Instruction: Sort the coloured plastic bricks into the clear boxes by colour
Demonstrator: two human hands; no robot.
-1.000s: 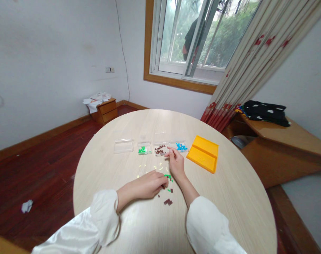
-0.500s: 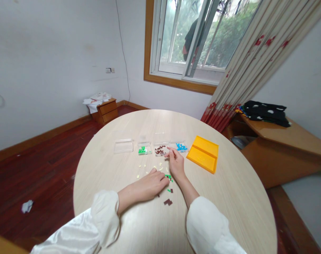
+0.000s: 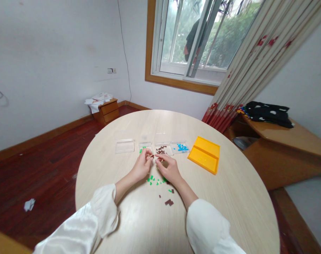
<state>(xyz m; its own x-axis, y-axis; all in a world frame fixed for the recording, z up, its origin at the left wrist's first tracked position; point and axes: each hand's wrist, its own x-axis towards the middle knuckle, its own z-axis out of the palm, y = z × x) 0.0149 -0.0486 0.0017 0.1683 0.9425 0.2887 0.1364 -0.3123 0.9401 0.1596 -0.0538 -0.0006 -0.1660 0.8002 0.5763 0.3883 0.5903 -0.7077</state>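
Brown piece (image 3: pixel 152 156) is pinched in the left hand (image 3: pixel 141 168), probably for steadiness; the right hand (image 3: pixel 170 170) curls near, its hold I cannot tell.

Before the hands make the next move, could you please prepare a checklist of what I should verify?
1. Left hand has a small brown piece at its fingertips: ok.
2. Right hand holds something: cannot tell; its fingers hide it.
3. Blue pieces are inside their clear box: ok.
4. Green pieces are all boxed: not ok; some lie on the table.
5. Yellow tray is away from both hands: ok.
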